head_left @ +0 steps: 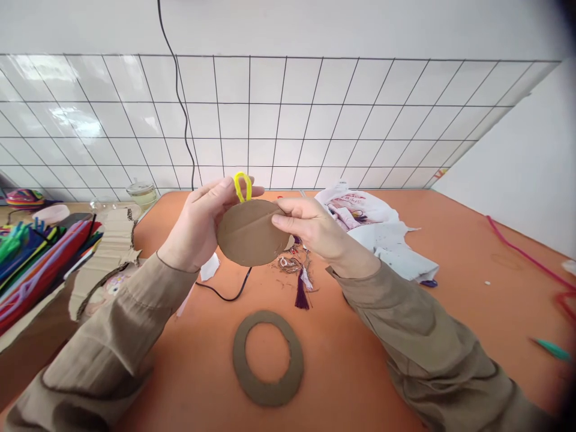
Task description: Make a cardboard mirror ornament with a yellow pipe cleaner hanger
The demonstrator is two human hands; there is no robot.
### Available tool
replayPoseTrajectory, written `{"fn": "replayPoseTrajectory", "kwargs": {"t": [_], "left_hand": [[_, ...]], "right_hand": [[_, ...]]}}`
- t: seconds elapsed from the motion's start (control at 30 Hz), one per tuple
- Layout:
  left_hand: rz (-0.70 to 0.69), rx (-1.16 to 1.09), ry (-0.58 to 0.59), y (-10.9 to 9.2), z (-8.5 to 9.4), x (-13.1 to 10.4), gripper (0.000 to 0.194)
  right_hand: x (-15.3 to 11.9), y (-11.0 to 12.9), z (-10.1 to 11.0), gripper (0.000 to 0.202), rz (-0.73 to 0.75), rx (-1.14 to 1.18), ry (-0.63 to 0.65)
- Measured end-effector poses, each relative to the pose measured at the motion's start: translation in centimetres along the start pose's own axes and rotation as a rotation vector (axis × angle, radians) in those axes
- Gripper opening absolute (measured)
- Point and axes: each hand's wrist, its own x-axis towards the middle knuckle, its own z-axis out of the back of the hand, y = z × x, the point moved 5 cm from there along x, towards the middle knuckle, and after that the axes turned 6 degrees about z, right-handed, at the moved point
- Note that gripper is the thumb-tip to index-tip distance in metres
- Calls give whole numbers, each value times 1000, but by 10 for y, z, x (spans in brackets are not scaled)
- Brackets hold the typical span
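Observation:
A brown cardboard disc (249, 234) is held up above the orange table between my two hands. A loop of yellow pipe cleaner (243, 185) stands up from its top edge. My left hand (209, 210) grips the disc's left side, its fingers partly behind the disc and beside the loop. With thumb on the front face and fingers behind, my right hand (310, 225) pinches the upper right edge. Below them a cardboard ring (240, 360) lies flat on the table (189, 372).
Coloured pipe cleaners (45, 264) and torn corrugated cardboard (105, 246) lie at the left, near a glass jar (141, 193). A dark tassel (301, 291) lies behind the ring. White crumpled plastic (378, 234) sits back right. Farther right are a pink pipe cleaner (526, 255) and a green piece (553, 349).

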Motion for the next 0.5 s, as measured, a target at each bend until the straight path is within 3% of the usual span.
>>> {"fn": "replayPoseTrajectory", "kwargs": {"t": [0.27, 0.5], "left_hand": [[-15, -61, -45, -2, 3, -2, 25], [10, -1, -27, -3, 6, 1, 30]], "right_hand": [[3, -3, -4, 24, -45, 95, -56], [5, -8, -6, 24, -49, 81, -35]]}}
